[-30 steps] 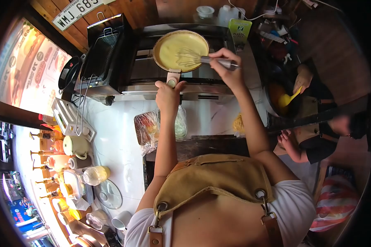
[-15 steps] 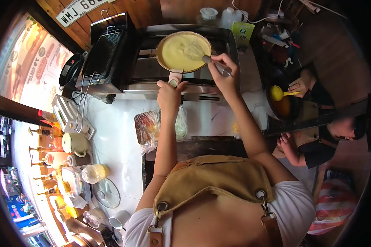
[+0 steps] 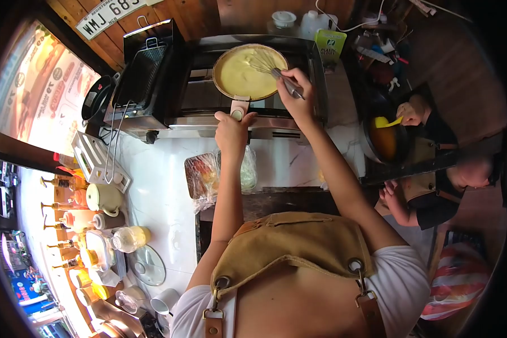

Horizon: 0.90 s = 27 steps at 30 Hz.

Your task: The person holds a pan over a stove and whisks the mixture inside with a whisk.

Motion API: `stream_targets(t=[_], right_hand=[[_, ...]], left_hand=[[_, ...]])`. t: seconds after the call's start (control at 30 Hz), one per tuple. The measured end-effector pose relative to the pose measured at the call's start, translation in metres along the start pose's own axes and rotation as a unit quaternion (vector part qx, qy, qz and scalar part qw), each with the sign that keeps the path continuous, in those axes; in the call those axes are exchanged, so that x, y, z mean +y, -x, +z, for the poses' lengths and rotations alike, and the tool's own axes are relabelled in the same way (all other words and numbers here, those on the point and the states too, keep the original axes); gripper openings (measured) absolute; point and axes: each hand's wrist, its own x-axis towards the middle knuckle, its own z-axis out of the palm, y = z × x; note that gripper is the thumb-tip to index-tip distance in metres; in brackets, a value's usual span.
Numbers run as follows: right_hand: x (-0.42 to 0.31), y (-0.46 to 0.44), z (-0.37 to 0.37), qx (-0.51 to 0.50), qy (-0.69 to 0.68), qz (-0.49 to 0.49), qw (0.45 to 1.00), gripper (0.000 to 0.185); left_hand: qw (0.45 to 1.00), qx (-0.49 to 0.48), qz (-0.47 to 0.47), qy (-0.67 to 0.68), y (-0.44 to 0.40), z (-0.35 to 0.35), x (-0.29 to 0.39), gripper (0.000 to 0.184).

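Observation:
A round pan (image 3: 216, 81) filled with pale yellow creamy liquid (image 3: 239, 73) sits on the dark griddle top (image 3: 194, 84). My left hand (image 3: 231, 130) is wrapped round the pan's light handle (image 3: 240, 106), thumb on top. In my right hand (image 3: 296, 97) is a wire whisk (image 3: 271, 69), gripped by its grey handle and tilted. The whisk's wires are at the right side of the pan, their tips at the liquid's surface. Below my left hand, plastic-wrapped food trays (image 3: 201, 176) lie on the white counter, partly behind my forearm.
A fryer with a wire basket (image 3: 147, 67) stands left of the griddle. Pump bottles (image 3: 67, 183), jars and a glass lid (image 3: 146, 265) line the left counter. At right, a co-worker's hand (image 3: 413, 110) holds a yellow ladle (image 3: 387, 122) over a dark pan (image 3: 403, 143) with orange liquid.
My right hand has shifted slightly left, and the whisk wires have lifted into clearer view. My left hand stays on the handle. The co-worker's ladle has tipped.

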Motion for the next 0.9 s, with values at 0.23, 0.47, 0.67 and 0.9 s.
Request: stream_targets(t=[0.23,0.47,0.67,0.9], right_hand=[[-0.048,0.035,-0.018,-0.044,-0.029,0.046,0.998,0.013],[-0.016,0.017,0.022,-0.038,-0.080,0.006,0.996,0.014],[-0.017,0.009,0.001,0.003,-0.003,0.018,1.000,0.010],[-0.040,0.040,-0.004,-0.018,-0.042,0.021,0.999,0.012]], left_hand=[[1.000,0.000,0.002,-0.005,0.001,-0.001,0.002,0.070],[1.000,0.003,0.001,-0.016,0.001,-0.002,0.002,0.069],[1.000,-0.003,-0.003,-0.001,0.000,0.001,-0.001,0.069],[1.000,-0.007,-0.006,0.000,0.001,-0.001,0.002,0.068]])
